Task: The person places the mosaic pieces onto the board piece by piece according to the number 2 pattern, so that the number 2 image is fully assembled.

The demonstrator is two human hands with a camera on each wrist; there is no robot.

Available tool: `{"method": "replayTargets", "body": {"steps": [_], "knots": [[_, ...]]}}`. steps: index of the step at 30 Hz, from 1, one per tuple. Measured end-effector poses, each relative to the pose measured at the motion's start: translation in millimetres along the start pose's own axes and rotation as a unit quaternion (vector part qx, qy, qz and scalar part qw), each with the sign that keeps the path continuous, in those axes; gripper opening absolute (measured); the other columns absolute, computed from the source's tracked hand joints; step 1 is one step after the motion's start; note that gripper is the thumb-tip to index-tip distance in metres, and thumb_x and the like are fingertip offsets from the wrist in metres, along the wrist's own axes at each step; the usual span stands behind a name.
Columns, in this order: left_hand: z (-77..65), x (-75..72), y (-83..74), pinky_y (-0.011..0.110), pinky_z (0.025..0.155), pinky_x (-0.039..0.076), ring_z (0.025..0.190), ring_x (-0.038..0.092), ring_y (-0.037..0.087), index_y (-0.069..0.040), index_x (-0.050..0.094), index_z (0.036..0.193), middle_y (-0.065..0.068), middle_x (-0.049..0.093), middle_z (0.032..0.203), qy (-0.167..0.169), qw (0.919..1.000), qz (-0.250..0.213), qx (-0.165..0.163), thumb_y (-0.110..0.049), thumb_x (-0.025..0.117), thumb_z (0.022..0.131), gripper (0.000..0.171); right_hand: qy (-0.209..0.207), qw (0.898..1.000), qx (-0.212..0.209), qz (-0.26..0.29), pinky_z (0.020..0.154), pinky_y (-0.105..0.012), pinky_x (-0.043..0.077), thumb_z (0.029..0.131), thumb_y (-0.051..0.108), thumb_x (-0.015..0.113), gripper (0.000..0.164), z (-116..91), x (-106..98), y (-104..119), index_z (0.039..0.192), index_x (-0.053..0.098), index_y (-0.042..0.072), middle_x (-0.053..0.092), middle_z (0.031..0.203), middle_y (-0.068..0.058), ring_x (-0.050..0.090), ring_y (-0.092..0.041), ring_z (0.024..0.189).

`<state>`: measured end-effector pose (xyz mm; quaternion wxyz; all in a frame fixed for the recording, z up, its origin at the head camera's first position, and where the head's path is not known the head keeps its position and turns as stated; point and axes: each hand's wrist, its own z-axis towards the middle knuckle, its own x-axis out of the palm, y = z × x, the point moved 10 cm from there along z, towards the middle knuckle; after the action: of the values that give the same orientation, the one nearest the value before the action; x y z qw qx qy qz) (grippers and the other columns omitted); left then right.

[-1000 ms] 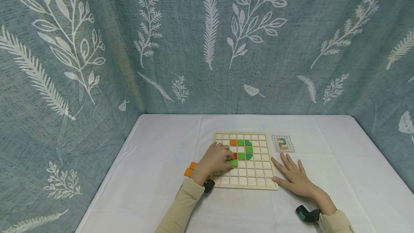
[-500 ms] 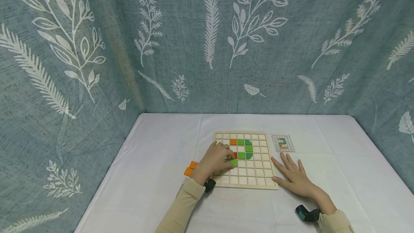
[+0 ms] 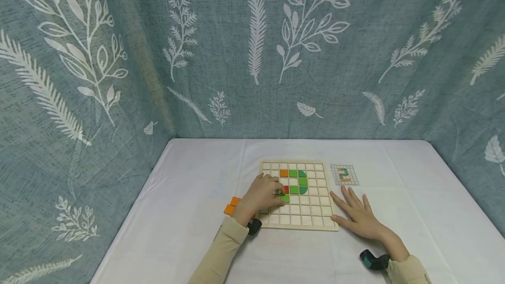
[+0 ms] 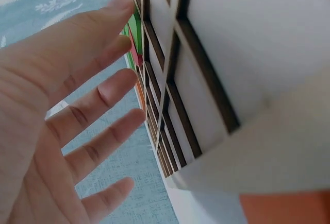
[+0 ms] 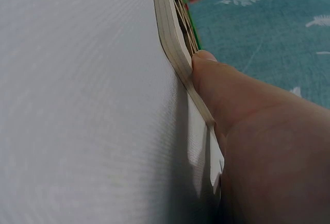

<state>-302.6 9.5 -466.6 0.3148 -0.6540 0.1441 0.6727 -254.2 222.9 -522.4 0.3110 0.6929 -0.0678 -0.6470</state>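
Observation:
A wooden grid board [image 3: 305, 210] lies on the table under both hands. My left hand [image 3: 258, 194] reaches over its left side, thumb and index finger at opposite edges of a green square tile [image 3: 285, 198], pinching it at a cell. In the left wrist view the same green tile [image 4: 135, 26] shows between thumb and index finger; the other fingers spread loosely. Just above it sits a red tile [image 3: 286, 189], partly hidden by the fingers. My right hand [image 3: 360, 219] lies flat with fingers spread, thumb and index finger against the board's right edge.
Set in the board are an orange tile [image 3: 284, 173], green squares [image 3: 293, 173] and dark green rounded tiles [image 3: 303, 189]. Loose orange tiles [image 3: 229, 209] lie left of the board, partly under the left wrist. A small pattern card [image 3: 344, 175] lies at the upper right.

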Motion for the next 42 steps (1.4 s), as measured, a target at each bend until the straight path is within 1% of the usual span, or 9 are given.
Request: {"method": "replayTargets", "body": {"steps": [7, 11, 17, 21, 24, 28, 32, 35, 42], "knots": [[-2.0, -2.2, 1.0, 0.053, 0.108, 0.03, 0.096, 0.055, 0.015, -0.027, 0.073, 0.09, -0.01, 0.063, 0.089, 0.003, 1.0, -0.005, 0.0, -0.038, 0.073, 0.077, 0.017, -0.001, 1.0, 0.003, -0.003, 0.107, -0.061, -0.015, 0.088, 0.047, 0.054, 0.068, -0.5, -0.8, 0.3, 0.146, 0.031, 0.02, 0.01, 0.152, -0.024, 0.002, -0.044, 0.139], [-3.5, -2.3, 1.3, 0.053, 0.108, 0.029, 0.096, 0.055, 0.015, -0.027, 0.074, 0.089, -0.01, 0.062, 0.089, 0.009, 0.9999, -0.006, 0.001, -0.036, 0.072, 0.079, 0.014, -0.002, 1.0, 0.006, -0.005, 0.108, -0.062, -0.013, 0.088, 0.047, 0.054, 0.067, -0.4, -1.7, 0.8, 0.145, 0.033, 0.018, 0.011, 0.152, -0.023, 0.002, -0.044, 0.139], [-7.2, -3.1, 3.8, 0.053, 0.109, 0.028, 0.097, 0.055, 0.016, -0.027, 0.074, 0.089, -0.009, 0.063, 0.091, 0.013, 0.9998, -0.011, 0.007, -0.035, 0.071, 0.08, 0.012, 0.002, 1.0, 0.005, 0.001, 0.107, -0.061, -0.015, 0.089, 0.047, 0.054, 0.067, -0.5, -0.8, -0.4, 0.146, 0.031, 0.019, 0.01, 0.152, -0.024, 0.002, -0.044, 0.139], [-12.1, -7.1, 10.3, 0.053, 0.109, 0.026, 0.097, 0.055, 0.015, -0.027, 0.073, 0.089, -0.009, 0.063, 0.091, 0.007, 0.9998, -0.019, 0.0, -0.034, 0.071, 0.08, 0.012, 0.001, 1.0, 0.003, 0.003, 0.107, -0.061, -0.016, 0.089, 0.047, 0.054, 0.067, -0.2, -0.6, -0.8, 0.146, 0.031, 0.019, 0.01, 0.152, -0.024, 0.002, -0.044, 0.139], [-15.9, -11.9, 15.4, 0.055, 0.109, 0.026, 0.099, 0.055, 0.017, -0.025, 0.074, 0.089, -0.008, 0.064, 0.089, 0.002, 0.9995, -0.03, -0.007, -0.033, 0.071, 0.081, 0.011, -0.001, 1.0, 0.002, 0.003, 0.107, -0.061, -0.015, 0.089, 0.047, 0.054, 0.067, 0.1, -0.6, -0.7, 0.146, 0.031, 0.019, 0.01, 0.153, -0.023, 0.002, -0.044, 0.14], [-21.0, -14.8, 23.7, 0.056, 0.108, 0.026, 0.1, 0.055, 0.02, -0.024, 0.074, 0.088, -0.007, 0.064, 0.087, 0.002, 0.9991, -0.038, -0.015, -0.033, 0.07, 0.082, 0.011, -0.006, 1.0, 0.0, 0.004, 0.107, -0.062, -0.014, 0.088, 0.047, 0.054, 0.067, 0.0, -1.1, -0.3, 0.146, 0.032, 0.019, 0.011, 0.152, -0.024, 0.002, -0.045, 0.139], [-26.2, -14.8, 34.9, 0.055, 0.109, 0.025, 0.104, 0.054, 0.02, -0.025, 0.073, 0.09, -0.008, 0.063, 0.092, 0.004, 0.9988, -0.036, -0.031, -0.034, 0.07, 0.082, 0.013, -0.003, 1.0, 0.004, 0.003, 0.107, -0.061, -0.015, 0.088, 0.048, 0.054, 0.068, -0.1, -0.2, -1.3, 0.146, 0.032, 0.019, 0.01, 0.153, -0.023, 0.001, -0.044, 0.139], [-29.7, -15.9, 42.7, 0.055, 0.11, 0.024, 0.105, 0.054, 0.02, -0.025, 0.073, 0.091, -0.009, 0.064, 0.095, 0.0, 0.9982, -0.044, -0.041, -0.034, 0.07, 0.081, 0.013, -0.001, 1.0, 0.005, 0.002, 0.107, -0.06, -0.016, 0.088, 0.047, 0.054, 0.068, 0.0, 0.5, -1.5, 0.146, 0.031, 0.019, 0.01, 0.153, -0.023, 0.001, -0.044, 0.14], [-38.4, -23.9, 54.1, 0.057, 0.108, 0.026, 0.103, 0.055, 0.023, -0.021, 0.073, 0.093, -0.005, 0.064, 0.093, -0.013, 0.9977, -0.052, -0.042, -0.032, 0.071, 0.081, 0.016, -0.001, 1.0, 0.002, 0.005, 0.107, -0.06, -0.017, 0.088, 0.047, 0.054, 0.067, -0.5, -0.7, 0.4, 0.146, 0.031, 0.02, 0.01, 0.152, -0.024, 0.001, -0.044, 0.139]]}}
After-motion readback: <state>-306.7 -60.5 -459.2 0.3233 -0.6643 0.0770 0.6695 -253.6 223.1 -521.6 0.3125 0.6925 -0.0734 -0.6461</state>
